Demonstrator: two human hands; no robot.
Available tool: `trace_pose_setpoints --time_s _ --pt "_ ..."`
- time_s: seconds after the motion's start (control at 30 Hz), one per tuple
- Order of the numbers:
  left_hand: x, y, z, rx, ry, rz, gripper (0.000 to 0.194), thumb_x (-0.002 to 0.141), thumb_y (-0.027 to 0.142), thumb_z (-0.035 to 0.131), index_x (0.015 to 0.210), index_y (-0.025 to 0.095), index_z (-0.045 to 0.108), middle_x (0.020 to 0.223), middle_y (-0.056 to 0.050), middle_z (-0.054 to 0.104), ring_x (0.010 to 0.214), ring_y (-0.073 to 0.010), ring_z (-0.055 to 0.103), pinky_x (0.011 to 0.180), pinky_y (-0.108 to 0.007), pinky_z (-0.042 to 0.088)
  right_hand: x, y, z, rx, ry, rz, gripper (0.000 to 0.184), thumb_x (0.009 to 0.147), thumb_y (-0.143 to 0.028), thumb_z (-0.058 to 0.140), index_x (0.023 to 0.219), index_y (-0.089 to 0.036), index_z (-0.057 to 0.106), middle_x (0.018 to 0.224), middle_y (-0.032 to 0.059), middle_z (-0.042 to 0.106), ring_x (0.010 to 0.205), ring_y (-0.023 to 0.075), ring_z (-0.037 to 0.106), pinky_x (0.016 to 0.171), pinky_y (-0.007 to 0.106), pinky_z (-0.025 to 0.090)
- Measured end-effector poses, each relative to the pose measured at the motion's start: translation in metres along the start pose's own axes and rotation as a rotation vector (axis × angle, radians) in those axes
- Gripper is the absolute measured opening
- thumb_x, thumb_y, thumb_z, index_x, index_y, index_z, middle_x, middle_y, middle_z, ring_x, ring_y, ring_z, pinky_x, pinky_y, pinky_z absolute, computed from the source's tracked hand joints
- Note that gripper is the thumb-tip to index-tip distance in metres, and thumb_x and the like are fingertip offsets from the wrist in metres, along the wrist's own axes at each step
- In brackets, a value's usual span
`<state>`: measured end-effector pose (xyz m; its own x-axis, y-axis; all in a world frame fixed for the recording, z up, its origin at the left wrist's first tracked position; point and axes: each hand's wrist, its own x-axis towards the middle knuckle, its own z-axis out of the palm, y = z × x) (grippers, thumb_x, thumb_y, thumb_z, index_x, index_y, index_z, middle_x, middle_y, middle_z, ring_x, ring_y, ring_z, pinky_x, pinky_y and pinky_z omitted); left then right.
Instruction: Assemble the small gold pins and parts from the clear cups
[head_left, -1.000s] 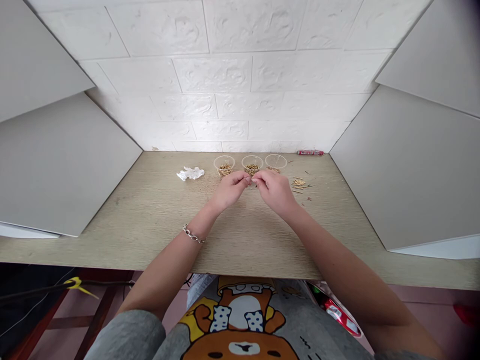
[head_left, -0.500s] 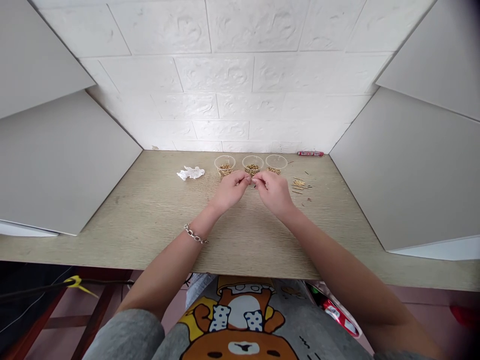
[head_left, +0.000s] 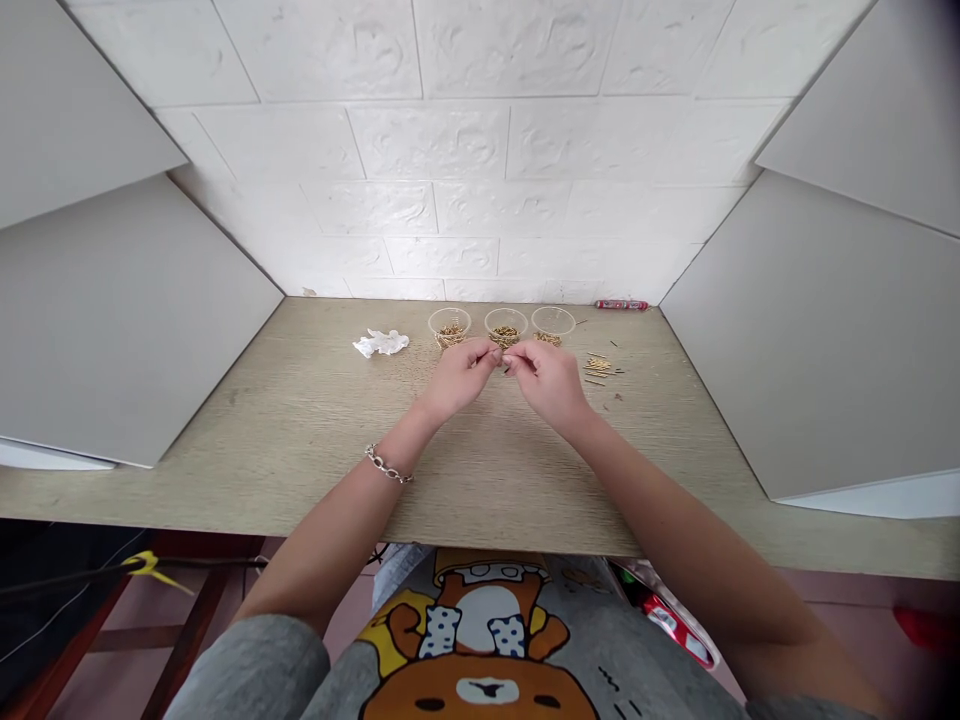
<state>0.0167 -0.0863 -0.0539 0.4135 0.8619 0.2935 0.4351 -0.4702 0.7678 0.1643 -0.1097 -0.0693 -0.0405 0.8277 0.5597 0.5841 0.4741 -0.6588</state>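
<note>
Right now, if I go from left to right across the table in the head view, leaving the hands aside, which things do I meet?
Crumpled white piece → left clear cup → middle clear cup → right clear cup → loose pile of thin sticks.

White brick-patterned wall (head_left: 465, 140), wooden tabletop (head_left: 300, 420).

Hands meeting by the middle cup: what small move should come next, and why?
Probably ease the right hand slightly away from the left hand. Their pinched fingertips meet just in front of the middle cup, and anything held there is too small to make out, so a slight parting might show it.
</note>
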Motion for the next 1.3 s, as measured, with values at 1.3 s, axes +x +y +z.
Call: trace_pose_setpoints --time_s 1.3 --pt "0.000 0.002 -0.004 -0.086 0.006 0.042 0.030 0.088 0.037 0.041 0.076 0.015 0.058 0.077 -0.002 0.059 0.076 -0.0132 0.053 0.074 -0.026 0.042 0.006 -0.005 -0.010 0.262 -0.012 0.162 0.010 0.077 -0.028 0.058 0.081 -0.019 0.060 0.081 0.0017 0.064 0.071 0.0135 0.058 0.066 0.028 0.046"
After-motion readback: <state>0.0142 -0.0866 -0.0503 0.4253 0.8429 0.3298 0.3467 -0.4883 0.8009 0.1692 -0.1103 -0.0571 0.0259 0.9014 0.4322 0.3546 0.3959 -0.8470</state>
